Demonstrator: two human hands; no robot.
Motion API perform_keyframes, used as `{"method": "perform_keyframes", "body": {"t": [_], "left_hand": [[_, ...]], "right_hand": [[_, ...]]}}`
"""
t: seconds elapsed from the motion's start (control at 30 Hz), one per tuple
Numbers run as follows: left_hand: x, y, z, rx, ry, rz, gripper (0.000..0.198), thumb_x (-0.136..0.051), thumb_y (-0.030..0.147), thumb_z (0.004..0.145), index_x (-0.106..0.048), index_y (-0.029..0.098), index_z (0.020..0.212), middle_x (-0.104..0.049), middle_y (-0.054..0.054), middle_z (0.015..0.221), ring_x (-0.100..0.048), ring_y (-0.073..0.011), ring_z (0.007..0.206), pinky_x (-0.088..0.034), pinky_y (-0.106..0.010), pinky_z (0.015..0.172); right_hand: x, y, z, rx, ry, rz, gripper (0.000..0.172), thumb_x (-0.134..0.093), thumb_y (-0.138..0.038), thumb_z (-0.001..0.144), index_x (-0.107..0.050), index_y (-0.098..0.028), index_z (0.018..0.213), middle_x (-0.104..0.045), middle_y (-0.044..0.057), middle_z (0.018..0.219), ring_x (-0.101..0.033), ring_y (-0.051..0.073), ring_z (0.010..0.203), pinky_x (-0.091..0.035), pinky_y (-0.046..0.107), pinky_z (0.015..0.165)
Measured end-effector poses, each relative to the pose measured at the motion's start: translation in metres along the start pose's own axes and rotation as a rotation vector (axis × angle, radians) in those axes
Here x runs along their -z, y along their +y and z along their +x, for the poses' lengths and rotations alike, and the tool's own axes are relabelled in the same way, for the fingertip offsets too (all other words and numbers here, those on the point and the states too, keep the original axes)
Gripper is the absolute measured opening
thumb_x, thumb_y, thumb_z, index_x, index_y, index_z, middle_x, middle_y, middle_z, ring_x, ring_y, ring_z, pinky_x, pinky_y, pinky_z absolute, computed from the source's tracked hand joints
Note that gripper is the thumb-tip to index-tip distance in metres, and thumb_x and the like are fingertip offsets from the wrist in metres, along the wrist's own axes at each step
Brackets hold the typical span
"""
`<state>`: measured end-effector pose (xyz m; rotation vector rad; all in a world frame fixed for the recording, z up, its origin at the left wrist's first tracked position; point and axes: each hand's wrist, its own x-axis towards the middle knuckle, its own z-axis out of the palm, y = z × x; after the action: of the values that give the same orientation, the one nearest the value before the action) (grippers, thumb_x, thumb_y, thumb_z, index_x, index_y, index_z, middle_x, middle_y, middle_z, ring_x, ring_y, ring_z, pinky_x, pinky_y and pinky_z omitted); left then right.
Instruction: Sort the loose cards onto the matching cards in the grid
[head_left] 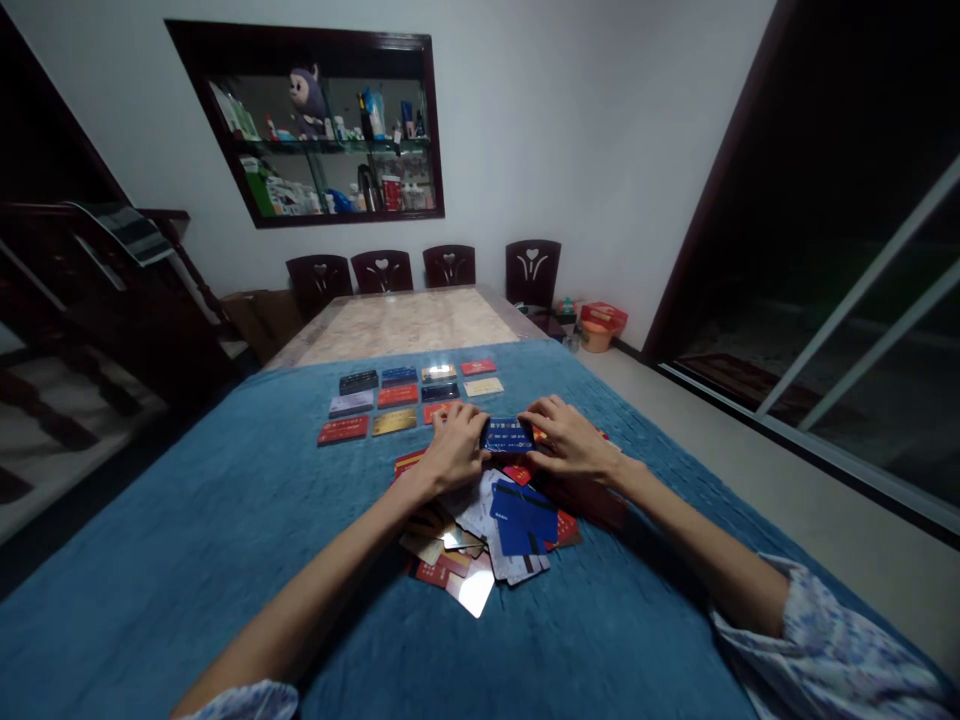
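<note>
A dark blue card [508,436] with printed characters is held by its two short sides between my hands; I cannot tell whether more cards lie beneath it. My left hand [456,445] closes on its left edge, and my right hand [568,440] pinches its right edge. Just below them spreads a loose, overlapping pile of cards [525,515] in blue, white, red and gold. Beyond my left hand, several card stacks stand in rows, among them a red stack [343,430], a gold stack [394,421] and a black stack [358,381]. My left hand partly hides an orange-red stack [435,412].
A blue cloth [187,520] covers the near part of the long table, with a bare marble-patterned top [405,320] at the far end. Dark wooden chairs [532,272] stand behind it. An orange tub [596,336] sits on the floor at right, below a red bag [604,315].
</note>
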<state>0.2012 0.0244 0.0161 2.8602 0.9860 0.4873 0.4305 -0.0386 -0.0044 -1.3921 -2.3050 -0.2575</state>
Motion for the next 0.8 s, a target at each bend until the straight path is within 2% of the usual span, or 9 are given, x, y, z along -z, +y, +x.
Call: {"method": "perform_keyframes", "body": {"t": [0.3, 0.53, 0.8], "left_hand": [[0.016, -0.025, -0.007, 0.022, -0.019, 0.046, 0.038, -0.067, 0.018, 0.076, -0.061, 0.022, 0.114, -0.058, -0.011, 0.122, -0.045, -0.0314, 0.116, -0.034, -0.052, 0.095], [0.033, -0.044, -0.013, 0.082, -0.047, 0.087, 0.037, -0.068, 0.021, 0.076, -0.062, 0.021, 0.112, -0.06, -0.012, 0.119, -0.047, -0.0328, 0.115, -0.034, -0.054, 0.095], [0.037, -0.081, -0.009, 0.141, -0.03, 0.107, 0.037, -0.069, 0.025, 0.076, -0.063, 0.022, 0.113, -0.059, -0.012, 0.121, -0.045, -0.0327, 0.116, -0.035, -0.055, 0.097]], "right_hand": [[-0.004, -0.007, 0.034, 0.053, -0.063, 0.035, 0.042, -0.064, -0.036, 0.082, -0.063, -0.018, 0.12, -0.059, 0.013, 0.11, -0.05, 0.026, 0.098, -0.045, 0.039, 0.08], [-0.02, 0.001, 0.07, 0.155, -0.108, 0.017, 0.042, -0.067, -0.036, 0.081, -0.063, -0.018, 0.119, -0.059, 0.012, 0.11, -0.05, 0.026, 0.1, -0.045, 0.037, 0.078], [-0.031, 0.002, 0.113, 0.177, -0.16, -0.011, 0.049, -0.069, -0.04, 0.079, -0.062, -0.018, 0.122, -0.058, 0.014, 0.112, -0.049, 0.028, 0.103, -0.045, 0.038, 0.077]]}}
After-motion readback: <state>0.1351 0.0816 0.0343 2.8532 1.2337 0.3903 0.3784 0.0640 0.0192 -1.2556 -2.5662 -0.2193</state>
